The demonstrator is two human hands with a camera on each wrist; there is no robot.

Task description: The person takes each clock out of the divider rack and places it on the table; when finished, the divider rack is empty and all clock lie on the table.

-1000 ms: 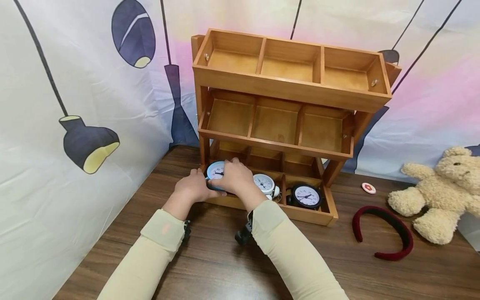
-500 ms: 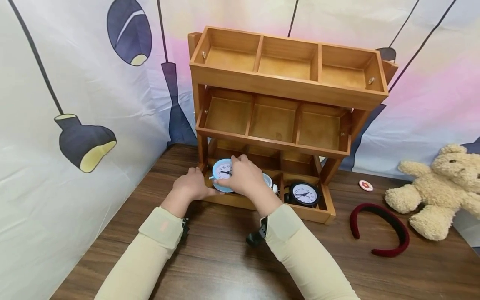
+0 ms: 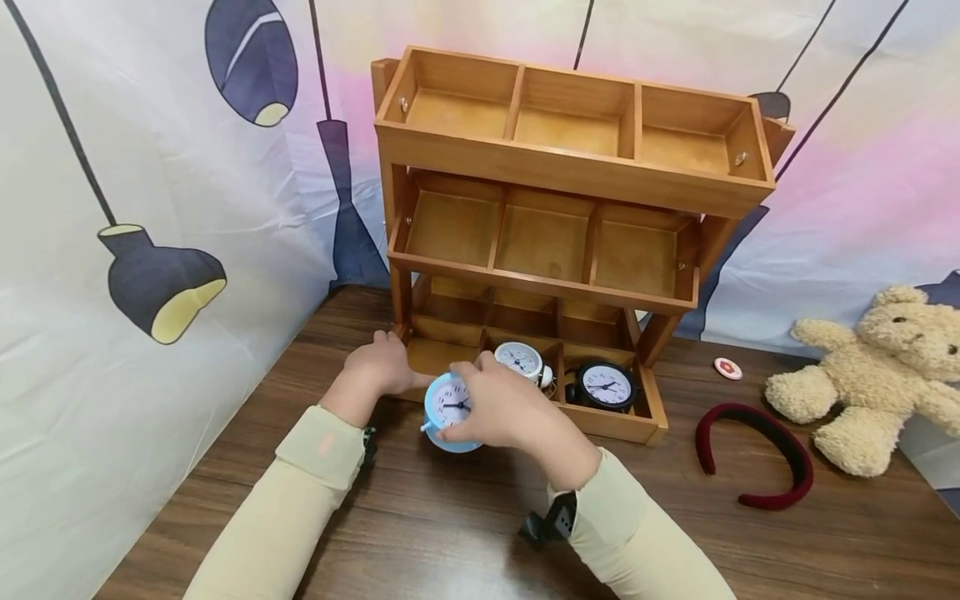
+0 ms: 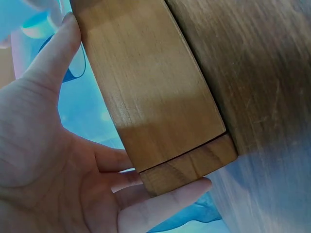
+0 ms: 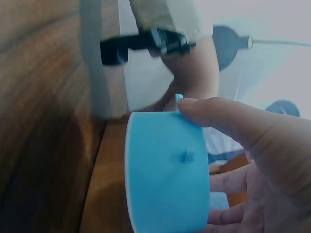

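A light-blue alarm clock (image 3: 444,408) with a white dial is held in my right hand (image 3: 501,406), in front of the bottom tier of a three-tier wooden shelf (image 3: 577,177). In the right wrist view the thumb lies on the rim of the blue clock (image 5: 167,177), with fingers on its far side. My left hand (image 3: 377,367) holds the left front corner of the bottom tier; in the left wrist view its thumb touches the upper edge of the front board (image 4: 146,92) and its fingers reach round the end.
A white alarm clock (image 3: 519,358) sits in the bottom tier's middle compartment, a black one (image 3: 606,387) in the right. A dark red headband (image 3: 798,467), a small round badge (image 3: 727,368) and a teddy bear (image 3: 870,383) are on the table's right side.
My right hand has lifted the blue clock out of the bottom tier's left compartment and brought it toward me. My left hand has stayed at the shelf's corner.
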